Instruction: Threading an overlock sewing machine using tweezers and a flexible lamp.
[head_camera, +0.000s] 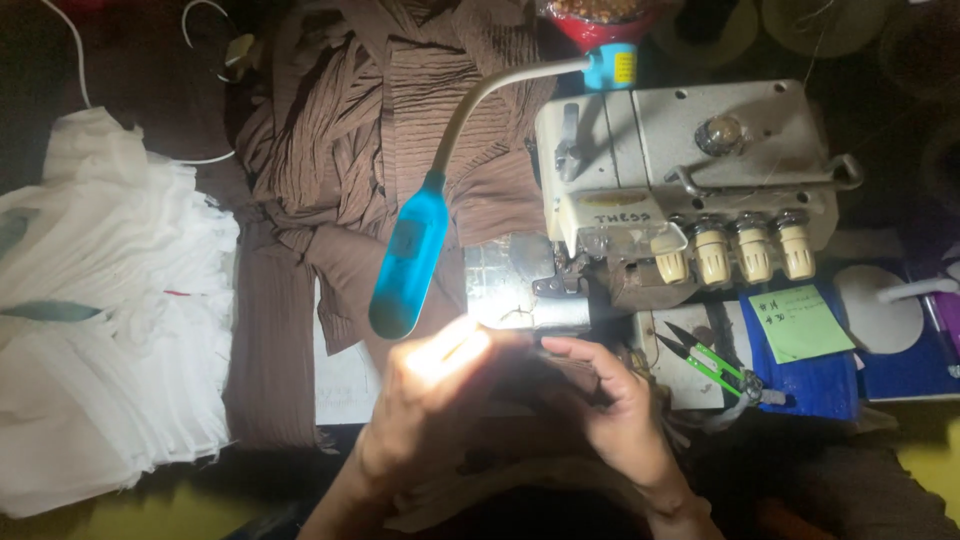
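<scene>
While both hands (520, 385) pinch brown fabric (560, 365) | fingers curled, below sewing machine (680, 180)

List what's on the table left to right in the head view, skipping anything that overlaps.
White fabric → blue lamp head → serger → green snips → green sticky note → white disc

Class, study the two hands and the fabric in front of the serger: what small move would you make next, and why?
Probably ease the fabric edge forward toward the presser foot. Both the left hand and right hand pinch brown fabric just short of the machine's metal plate, under the blue lamp; the edge seems not yet under the foot.
</scene>
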